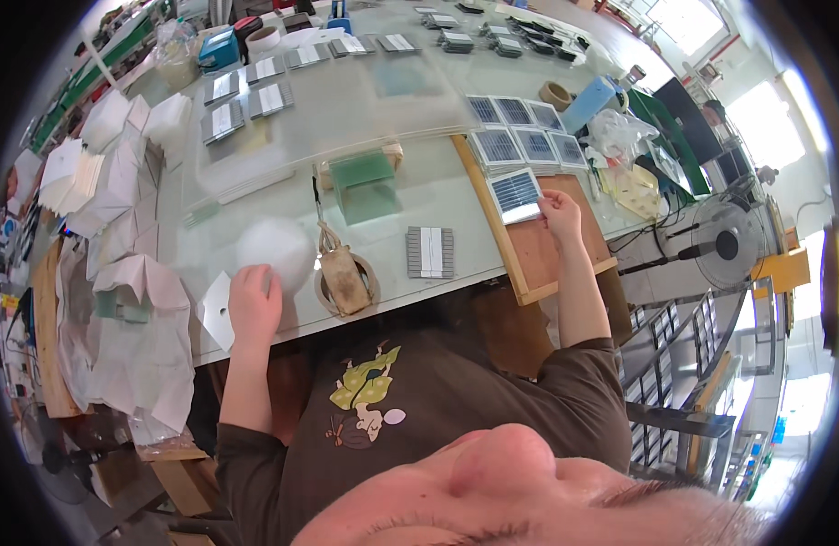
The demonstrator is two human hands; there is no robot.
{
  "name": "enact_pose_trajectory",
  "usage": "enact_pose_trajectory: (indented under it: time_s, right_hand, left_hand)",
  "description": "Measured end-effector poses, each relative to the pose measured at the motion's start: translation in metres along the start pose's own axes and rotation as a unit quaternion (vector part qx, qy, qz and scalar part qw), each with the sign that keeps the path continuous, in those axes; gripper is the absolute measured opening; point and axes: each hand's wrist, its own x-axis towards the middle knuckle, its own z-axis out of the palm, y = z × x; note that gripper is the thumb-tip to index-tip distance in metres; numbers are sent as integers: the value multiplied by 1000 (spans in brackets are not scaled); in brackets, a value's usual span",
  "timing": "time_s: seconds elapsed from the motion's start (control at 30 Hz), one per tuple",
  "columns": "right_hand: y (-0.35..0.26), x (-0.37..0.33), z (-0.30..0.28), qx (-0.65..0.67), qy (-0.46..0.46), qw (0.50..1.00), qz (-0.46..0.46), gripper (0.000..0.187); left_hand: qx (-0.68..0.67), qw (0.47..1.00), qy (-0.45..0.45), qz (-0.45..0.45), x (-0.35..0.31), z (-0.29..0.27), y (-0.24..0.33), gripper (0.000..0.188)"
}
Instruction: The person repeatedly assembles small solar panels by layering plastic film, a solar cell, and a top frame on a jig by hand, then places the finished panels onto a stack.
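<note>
Cluttered table [437, 196]; your right grip [562, 217] pinches panel [515, 193] edgewise; likely stiff, brittle, hold edges; left grip [255, 305] at sheet [216, 312], closure unclear.

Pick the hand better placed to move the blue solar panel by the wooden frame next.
Right, I'd judge. The right hand has its fingers at the right edge of the solar panel; the left hand is far to the left, at a white sheet.

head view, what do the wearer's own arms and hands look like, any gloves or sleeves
The left hand and right hand wear no gloves, and no watch or bracelet shows. The forearms are bare below short, dark brown sleeves, matching the shirt.
</note>
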Motion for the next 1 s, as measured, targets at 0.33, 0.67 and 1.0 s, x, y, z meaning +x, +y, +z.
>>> enact_pose_trajectory:
  time_s: [0.33,0.67,1.0]
  right_hand:
    - [-82,-62,140,-244,-27,886,-394,36]
    - [-122,-49,219,-181,-116,839,-500,17]
    - [-161,-20,210,88,-257,939,-211,8]
  left_hand:
    - [137,983,-122,-8,20,6,-5,8]
    - [-95,962,-173,-191,33,-17,-30,15]
    - [-643,686,-67,-334,20,-27,-49,14]
